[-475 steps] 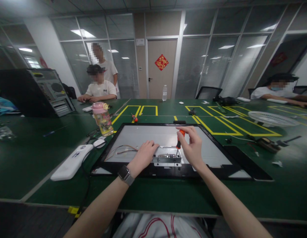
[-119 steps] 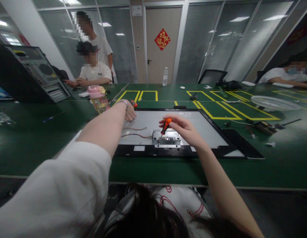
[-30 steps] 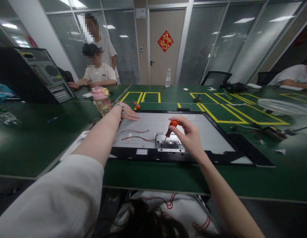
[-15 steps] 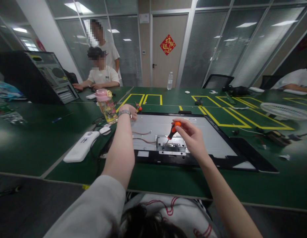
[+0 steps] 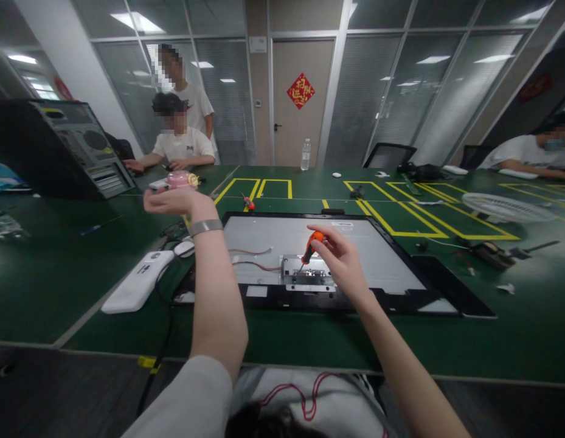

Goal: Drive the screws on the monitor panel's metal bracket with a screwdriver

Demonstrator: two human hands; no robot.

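Observation:
My right hand [image 5: 339,252] is closed around an orange and black screwdriver [image 5: 313,243]. Its tip points down at a metal bracket [image 5: 289,267] near the lower edge of a flat display panel [image 5: 373,255]. Two thin cables [image 5: 252,250] run across the panel, one of them into the bracket. Raised over the table left of the panel, my left hand [image 5: 170,201] stretches its fingers leftward, the tips slightly curled. It overlaps a drink bottle with a pink lid [image 5: 178,179], hiding most of its body; contact between them cannot be made out.
Left of the panel lie a white elongated device [image 5: 138,283] and cables. A computer case [image 5: 67,146] stands far left. Beyond the panel are a small red-ended tool [image 5: 248,202] and a water bottle [image 5: 306,154]. A racket [image 5: 505,207] rests at right. Other people are behind the table.
My left hand has moved left, from near the small red-ended tool to in front of the pink-lidded bottle. My right hand keeps the screwdriver at the bracket. The view has shifted slightly.

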